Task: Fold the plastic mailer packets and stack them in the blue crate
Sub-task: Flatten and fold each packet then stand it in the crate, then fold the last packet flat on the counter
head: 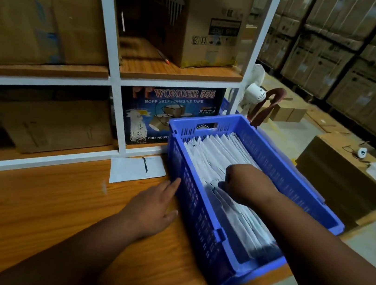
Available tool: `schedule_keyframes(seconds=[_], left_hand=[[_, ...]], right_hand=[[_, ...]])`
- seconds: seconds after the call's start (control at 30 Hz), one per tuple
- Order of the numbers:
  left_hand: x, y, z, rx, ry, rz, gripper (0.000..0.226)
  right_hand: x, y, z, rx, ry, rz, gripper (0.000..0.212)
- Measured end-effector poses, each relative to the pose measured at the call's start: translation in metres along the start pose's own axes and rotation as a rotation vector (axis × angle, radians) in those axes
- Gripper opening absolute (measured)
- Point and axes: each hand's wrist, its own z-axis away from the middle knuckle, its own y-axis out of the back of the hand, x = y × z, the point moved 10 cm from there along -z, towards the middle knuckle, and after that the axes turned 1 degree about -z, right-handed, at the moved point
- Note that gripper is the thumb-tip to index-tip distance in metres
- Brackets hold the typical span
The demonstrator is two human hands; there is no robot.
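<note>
From the head view I see my right hand [244, 182] reaching down inside the blue crate [199, 207], fingers curled in among the folded mailer packets [219, 156]; the fingertips are buried between the white sheets, so it looks to be gripping a packet, though the exact hold is hidden. The packets stand on edge in a long row that fills the crate from its far end to its near end. The crate sits on the wooden table [39, 200], with its near corner hanging past the table's right edge.

My left hand [155, 208] rests on the table just beside the crate, fingers straight and relaxed, the fingertips touching or nearly touching the crate's left wall; it holds nothing. One loose flat mailer [136, 169] lies on the table beyond that hand, against the foot of the white shelf frame [118, 97].

On the shelves I see cardboard boxes and a dark box [169, 112] printed with "WONDER 555" adhesive tape. Off to the right, stacked cartons [355, 57] line the floor
</note>
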Motion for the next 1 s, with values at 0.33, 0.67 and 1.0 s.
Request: schedule_keyframes(seconds=[0.33, 0.67, 1.0], left_hand=[[-0.132, 0.004, -0.046, -0.047, 0.227, -0.274, 0.06], [-0.213, -0.019, -0.027, 0.049, 0.256, -0.27, 0.04], [-0.211, 0.006, 0.05, 0.375, 0.112, 0.114, 0.006]], right_hand=[[-0.132, 0.045, 0.003, 0.212, 0.268, -0.029, 0.02], [-0.221, -0.038, 0.006, 0.059, 0.454, -0.097, 0.012], [-0.224, -0.098, 0.024, 0.047, 0.435, -0.277, 0.042]])
